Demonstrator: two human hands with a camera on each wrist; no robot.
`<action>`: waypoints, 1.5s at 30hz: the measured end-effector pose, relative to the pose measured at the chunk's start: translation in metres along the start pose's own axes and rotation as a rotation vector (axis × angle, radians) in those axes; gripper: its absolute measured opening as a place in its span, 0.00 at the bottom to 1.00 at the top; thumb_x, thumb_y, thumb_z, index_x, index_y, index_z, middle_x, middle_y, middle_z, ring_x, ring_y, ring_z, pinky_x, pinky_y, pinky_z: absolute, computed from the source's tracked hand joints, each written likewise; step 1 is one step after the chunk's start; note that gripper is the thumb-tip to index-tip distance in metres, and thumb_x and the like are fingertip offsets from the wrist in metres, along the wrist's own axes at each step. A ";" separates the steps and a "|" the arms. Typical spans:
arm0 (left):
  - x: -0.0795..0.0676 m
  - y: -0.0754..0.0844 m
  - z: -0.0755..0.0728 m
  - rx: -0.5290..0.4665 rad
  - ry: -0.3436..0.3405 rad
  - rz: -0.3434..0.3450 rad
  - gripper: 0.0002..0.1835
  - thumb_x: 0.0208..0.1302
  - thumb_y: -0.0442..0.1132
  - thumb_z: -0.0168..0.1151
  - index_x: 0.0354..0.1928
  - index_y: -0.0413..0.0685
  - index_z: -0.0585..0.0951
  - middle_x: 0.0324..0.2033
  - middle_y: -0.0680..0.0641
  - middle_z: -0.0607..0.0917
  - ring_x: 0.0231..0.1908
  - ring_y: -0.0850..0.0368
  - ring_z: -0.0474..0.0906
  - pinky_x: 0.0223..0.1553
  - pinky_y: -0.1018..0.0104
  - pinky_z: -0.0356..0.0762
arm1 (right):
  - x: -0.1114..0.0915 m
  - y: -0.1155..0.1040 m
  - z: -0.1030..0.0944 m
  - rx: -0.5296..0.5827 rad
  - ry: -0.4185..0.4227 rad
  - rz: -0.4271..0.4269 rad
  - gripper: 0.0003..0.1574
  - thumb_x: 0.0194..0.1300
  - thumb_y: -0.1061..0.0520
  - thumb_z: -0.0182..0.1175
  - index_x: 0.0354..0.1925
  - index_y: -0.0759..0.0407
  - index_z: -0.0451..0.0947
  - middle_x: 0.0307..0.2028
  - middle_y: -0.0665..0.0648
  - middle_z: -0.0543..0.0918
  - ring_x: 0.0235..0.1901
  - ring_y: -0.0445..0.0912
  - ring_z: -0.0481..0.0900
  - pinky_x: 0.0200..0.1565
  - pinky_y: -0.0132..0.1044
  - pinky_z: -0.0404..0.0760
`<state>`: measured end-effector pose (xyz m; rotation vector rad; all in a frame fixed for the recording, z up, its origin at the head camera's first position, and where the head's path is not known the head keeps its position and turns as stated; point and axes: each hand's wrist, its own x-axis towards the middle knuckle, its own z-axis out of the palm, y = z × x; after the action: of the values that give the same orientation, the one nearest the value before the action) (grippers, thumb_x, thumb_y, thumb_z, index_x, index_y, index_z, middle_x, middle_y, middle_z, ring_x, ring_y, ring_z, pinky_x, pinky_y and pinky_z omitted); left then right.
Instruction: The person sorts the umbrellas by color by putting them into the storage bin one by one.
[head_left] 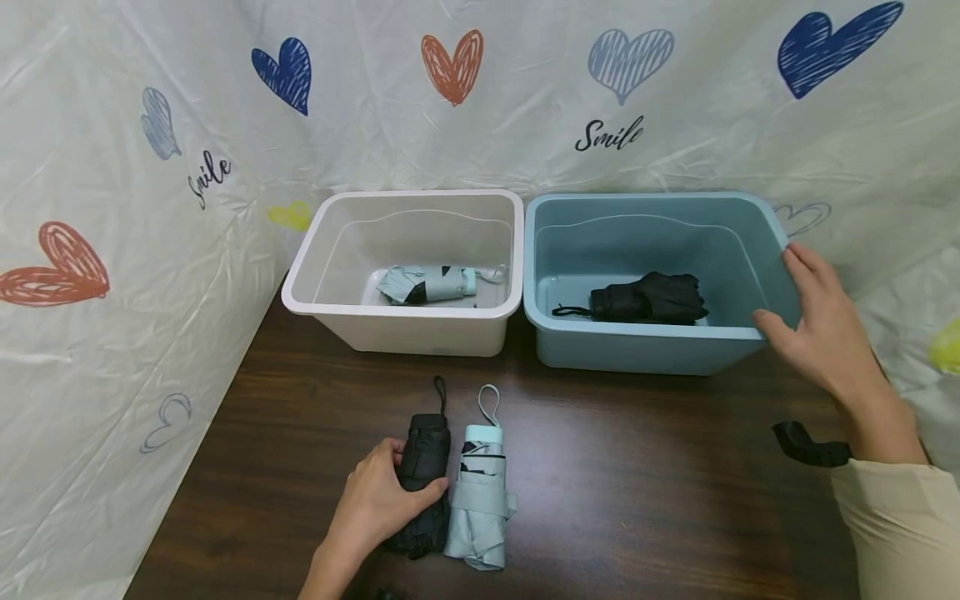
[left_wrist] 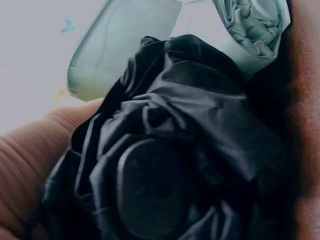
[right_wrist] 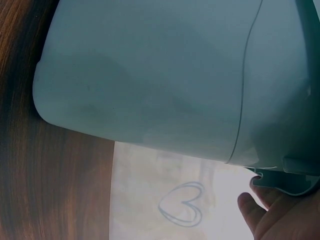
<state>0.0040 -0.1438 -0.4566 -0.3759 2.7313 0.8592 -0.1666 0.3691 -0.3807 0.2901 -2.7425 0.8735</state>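
Observation:
My left hand (head_left: 382,500) grips a folded black umbrella (head_left: 426,454) lying on the table, thumb on its near right side and fingers on its left. In the left wrist view the end of this black umbrella (left_wrist: 152,185) fills the middle. Right beside it lies a folded light-blue umbrella (head_left: 480,500), its wrist loop pointing away from me. My right hand (head_left: 825,325) holds the right end of a blue bin (head_left: 630,350), thumb at the front corner and fingers at the side rim. Inside that bin rests another black umbrella (head_left: 648,298).
A white bin (head_left: 427,332) stands left of the blue one, their rims close together, with a light-blue umbrella (head_left: 431,283) inside. Behind and to the left hangs a white cloth (head_left: 360,142) printed with hearts. The dark wooden table (head_left: 637,483) stretches in front of the bins.

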 end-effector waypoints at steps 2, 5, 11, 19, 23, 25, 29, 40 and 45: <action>0.001 -0.001 0.001 -0.013 -0.001 0.011 0.41 0.45 0.65 0.76 0.55 0.45 0.78 0.41 0.48 0.85 0.38 0.54 0.80 0.40 0.56 0.80 | 0.000 0.000 0.000 0.001 0.004 -0.001 0.50 0.62 0.56 0.54 0.78 0.66 0.50 0.78 0.69 0.52 0.74 0.72 0.53 0.74 0.69 0.50; 0.003 -0.003 0.001 -0.031 -0.004 0.023 0.38 0.46 0.63 0.76 0.55 0.46 0.79 0.41 0.49 0.84 0.37 0.56 0.80 0.39 0.57 0.80 | 0.000 0.000 0.000 0.001 0.005 0.002 0.50 0.62 0.56 0.54 0.78 0.67 0.49 0.78 0.69 0.52 0.74 0.72 0.53 0.75 0.68 0.49; 0.003 -0.005 -0.001 -0.076 -0.012 0.033 0.38 0.47 0.61 0.76 0.56 0.46 0.78 0.42 0.49 0.84 0.36 0.59 0.79 0.38 0.61 0.79 | -0.001 -0.002 0.000 0.000 0.004 0.014 0.50 0.63 0.56 0.53 0.78 0.66 0.50 0.79 0.69 0.52 0.73 0.73 0.54 0.73 0.70 0.50; 0.001 -0.005 -0.005 -0.105 -0.025 0.051 0.39 0.48 0.61 0.76 0.58 0.47 0.78 0.46 0.48 0.83 0.45 0.54 0.81 0.41 0.58 0.79 | -0.001 -0.002 0.000 -0.005 -0.002 0.022 0.51 0.62 0.55 0.54 0.79 0.65 0.49 0.79 0.68 0.52 0.73 0.73 0.54 0.73 0.70 0.51; 0.002 -0.004 -0.007 -0.132 -0.027 0.057 0.38 0.48 0.61 0.76 0.58 0.49 0.78 0.48 0.49 0.83 0.45 0.55 0.80 0.42 0.58 0.79 | -0.001 -0.003 -0.001 -0.005 -0.016 0.041 0.51 0.63 0.55 0.54 0.79 0.63 0.47 0.80 0.66 0.50 0.74 0.72 0.54 0.73 0.71 0.50; 0.001 -0.004 -0.009 -0.149 -0.033 0.064 0.38 0.49 0.60 0.77 0.59 0.49 0.77 0.48 0.48 0.83 0.44 0.55 0.80 0.42 0.59 0.79 | -0.001 -0.004 -0.002 -0.004 -0.019 0.036 0.51 0.63 0.55 0.54 0.79 0.63 0.47 0.80 0.66 0.50 0.74 0.72 0.53 0.73 0.71 0.50; 0.000 0.000 -0.016 -0.167 -0.047 0.077 0.39 0.48 0.58 0.77 0.60 0.49 0.77 0.49 0.48 0.84 0.43 0.57 0.80 0.41 0.60 0.79 | 0.000 -0.003 -0.002 0.004 -0.020 0.018 0.51 0.63 0.55 0.54 0.79 0.64 0.47 0.79 0.67 0.50 0.75 0.71 0.52 0.74 0.70 0.49; -0.003 0.010 -0.035 -0.138 -0.037 0.114 0.40 0.46 0.60 0.78 0.62 0.54 0.77 0.50 0.50 0.84 0.47 0.55 0.79 0.43 0.59 0.79 | -0.001 -0.003 -0.002 0.001 -0.018 0.013 0.50 0.63 0.55 0.53 0.79 0.66 0.48 0.79 0.69 0.51 0.75 0.72 0.52 0.75 0.69 0.48; -0.003 0.018 -0.046 -0.125 -0.035 0.167 0.40 0.48 0.60 0.77 0.63 0.56 0.76 0.52 0.50 0.84 0.48 0.55 0.79 0.44 0.59 0.79 | -0.002 -0.002 -0.002 0.002 -0.014 0.008 0.50 0.63 0.55 0.53 0.78 0.66 0.48 0.79 0.69 0.51 0.74 0.72 0.53 0.74 0.69 0.49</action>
<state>-0.0064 -0.1565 -0.4101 -0.1564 2.7138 1.0729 -0.1638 0.3684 -0.3785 0.2874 -2.7575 0.8800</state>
